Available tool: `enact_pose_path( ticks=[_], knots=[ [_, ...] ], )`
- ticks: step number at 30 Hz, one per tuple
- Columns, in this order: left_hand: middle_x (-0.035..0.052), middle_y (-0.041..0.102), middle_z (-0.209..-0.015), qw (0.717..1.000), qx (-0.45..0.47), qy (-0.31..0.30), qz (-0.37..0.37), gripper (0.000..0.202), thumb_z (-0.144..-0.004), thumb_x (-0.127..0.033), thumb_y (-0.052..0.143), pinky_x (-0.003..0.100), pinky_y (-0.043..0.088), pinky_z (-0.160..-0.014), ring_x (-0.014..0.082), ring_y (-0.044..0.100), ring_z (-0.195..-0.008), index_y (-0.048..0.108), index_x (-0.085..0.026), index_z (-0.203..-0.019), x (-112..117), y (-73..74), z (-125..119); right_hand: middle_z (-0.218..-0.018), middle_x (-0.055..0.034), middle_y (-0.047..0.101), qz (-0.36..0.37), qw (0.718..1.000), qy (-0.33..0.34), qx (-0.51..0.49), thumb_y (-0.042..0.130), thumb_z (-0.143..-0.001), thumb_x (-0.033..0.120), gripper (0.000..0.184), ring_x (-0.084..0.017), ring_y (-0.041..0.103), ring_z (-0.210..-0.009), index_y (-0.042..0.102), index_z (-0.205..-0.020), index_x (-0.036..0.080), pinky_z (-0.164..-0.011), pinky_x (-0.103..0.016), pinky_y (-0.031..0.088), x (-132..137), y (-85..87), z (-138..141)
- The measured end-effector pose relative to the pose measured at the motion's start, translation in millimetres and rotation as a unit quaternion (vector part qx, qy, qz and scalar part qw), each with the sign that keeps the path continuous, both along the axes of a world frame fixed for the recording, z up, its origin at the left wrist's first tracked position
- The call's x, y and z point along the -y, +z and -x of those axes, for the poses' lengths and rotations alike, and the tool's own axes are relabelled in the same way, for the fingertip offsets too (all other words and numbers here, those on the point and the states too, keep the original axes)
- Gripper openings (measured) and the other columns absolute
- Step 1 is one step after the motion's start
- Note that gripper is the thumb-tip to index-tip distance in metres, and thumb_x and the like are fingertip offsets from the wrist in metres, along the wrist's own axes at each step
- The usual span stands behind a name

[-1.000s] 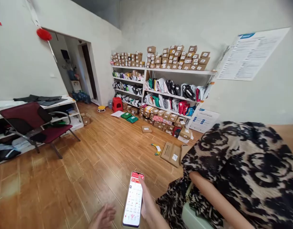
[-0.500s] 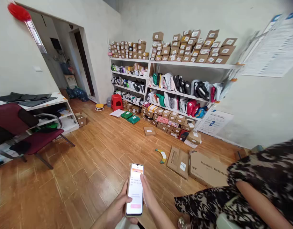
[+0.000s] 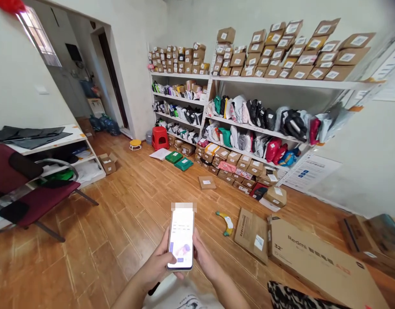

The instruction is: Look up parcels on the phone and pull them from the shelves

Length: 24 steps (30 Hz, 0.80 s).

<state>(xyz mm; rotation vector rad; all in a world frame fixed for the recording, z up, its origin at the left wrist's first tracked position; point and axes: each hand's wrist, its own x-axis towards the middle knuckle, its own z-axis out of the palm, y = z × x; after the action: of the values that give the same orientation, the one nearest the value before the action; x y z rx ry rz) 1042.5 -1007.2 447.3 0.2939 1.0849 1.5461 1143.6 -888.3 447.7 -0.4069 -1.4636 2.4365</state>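
A smartphone (image 3: 182, 240) with a lit, mostly white screen is held upright in front of my body, low in the middle of the head view. My left hand (image 3: 159, 262) wraps round its left side, the thumb lying on the lower left of the screen. Along the phone's right edge my right hand (image 3: 204, 255) is closed, its thumb by the side. The fingers behind the phone are mostly hidden. A blurred block covers the phone's top, and the text on the screen is too small to read.
Shelves (image 3: 265, 80) hold many parcels along the back wall. On the wooden floor lie a large Redmi box (image 3: 323, 262), a flat carton (image 3: 250, 231), a banana-shaped parcel (image 3: 226, 223) and green packages (image 3: 183, 163). A red stool (image 3: 160, 138) stands by the shelves, a chair (image 3: 39, 201) at left.
The phone's screen now shows a different picture, and my right thumb has moved off the screen to the edge. The person in patterned clothing has mostly left the view at right.
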Motion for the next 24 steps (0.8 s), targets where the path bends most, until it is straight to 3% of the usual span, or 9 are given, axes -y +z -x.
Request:
enact_pose_path(
  ticks=[3, 7, 11, 17, 24],
  knots=[
    [0.0106, 0.052, -0.126, 1.0, 0.008, -0.004, -0.011, 0.095, -0.068, -0.018, 0.048, 0.031, 0.052, -0.047, 0.0238, 0.06, -0.081, -0.008, -0.033, -0.143, -13.5, 3.3, 27.4, -0.113, -0.0039, 0.062, -0.002, 1.0, -0.028, -0.009, 0.055, -0.08, 0.05, 0.047, -0.021, 0.056, -0.101, 0.048, -0.12, 0.025, -0.091, -0.036, 0.04, -6.6, 3.4, 22.7],
    [0.0127, 0.057, -0.118, 0.999, -0.026, -0.01, 0.021, 0.084, -0.079, -0.029, 0.049, 0.028, 0.05, -0.041, 0.0217, 0.06, -0.072, -0.005, -0.03, -0.144, -30.2, 10.8, 65.0, -0.099, -0.0031, 0.067, 0.033, 0.996, -0.084, -0.016, 0.067, -0.066, 0.037, 0.052, -0.023, 0.061, -0.086, 0.049, -0.112, 0.023, -0.078, -0.035, 0.045, -7.5, 11.7, 61.0],
    [0.0137, 0.061, -0.109, 0.996, -0.056, -0.034, 0.056, 0.087, -0.079, -0.032, 0.052, 0.026, 0.047, -0.037, 0.018, 0.057, -0.061, -0.005, -0.024, -0.144, -43.4, 19.3, 106.7, -0.096, -0.0027, 0.067, 0.048, 0.992, -0.118, -0.017, 0.058, -0.065, 0.027, 0.052, -0.022, 0.062, -0.075, 0.042, -0.115, 0.023, -0.066, -0.033, 0.047, -5.6, 18.5, 99.7],
    [0.0118, 0.061, -0.11, 0.993, -0.021, -0.112, -0.008, 0.088, -0.071, -0.021, 0.047, 0.028, 0.05, -0.04, 0.0212, 0.06, -0.067, 0.0, -0.023, -0.145, -51.3, 20.6, 165.8, -0.098, -0.0008, 0.065, -0.016, 0.983, -0.185, 0.004, 0.058, -0.062, 0.013, 0.061, -0.018, 0.059, -0.081, 0.036, -0.118, 0.023, -0.069, -0.03, 0.046, -3.3, 13.7, 145.3],
    [0.0097, 0.06, -0.113, 0.986, -0.037, -0.161, 0.036, 0.095, -0.066, -0.015, 0.05, 0.027, 0.05, -0.042, 0.019, 0.059, -0.066, -0.002, -0.027, -0.144, -53.5, 24.2, 205.8, -0.093, 0.0, 0.063, -0.03, 0.975, -0.221, 0.0, 0.064, -0.061, 0.011, 0.061, -0.017, 0.058, -0.078, 0.037, -0.114, 0.023, -0.068, -0.028, 0.046, 5.9, 13.8, 178.7]
  ],
)
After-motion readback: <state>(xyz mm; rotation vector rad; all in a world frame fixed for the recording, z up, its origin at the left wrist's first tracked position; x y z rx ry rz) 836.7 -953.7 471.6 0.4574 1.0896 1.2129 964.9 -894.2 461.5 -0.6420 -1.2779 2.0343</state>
